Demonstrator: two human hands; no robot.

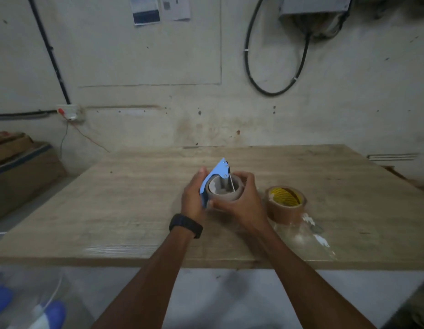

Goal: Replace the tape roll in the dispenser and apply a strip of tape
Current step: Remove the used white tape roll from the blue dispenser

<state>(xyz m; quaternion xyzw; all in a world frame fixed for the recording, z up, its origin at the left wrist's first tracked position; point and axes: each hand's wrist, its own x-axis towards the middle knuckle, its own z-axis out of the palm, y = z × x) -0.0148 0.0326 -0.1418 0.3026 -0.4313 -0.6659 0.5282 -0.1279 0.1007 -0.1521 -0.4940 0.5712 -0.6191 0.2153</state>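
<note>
A blue tape dispenser (219, 170) is held above the middle of the wooden table (135, 198). My left hand (194, 198), with a black watch on its wrist, grips the dispenser's blue side plate. My right hand (241, 203) wraps around a pale brown tape roll (226, 197) that sits in the dispenser, its open core facing up. A second brown tape roll (285, 204) with a yellow-printed core lies flat on the table just right of my right hand, untouched.
A crumpled clear plastic wrapper (310, 233) lies beside the second roll near the table's front right. Cardboard boxes (21, 169) stand off the left edge. The wall with cables rises right behind the table.
</note>
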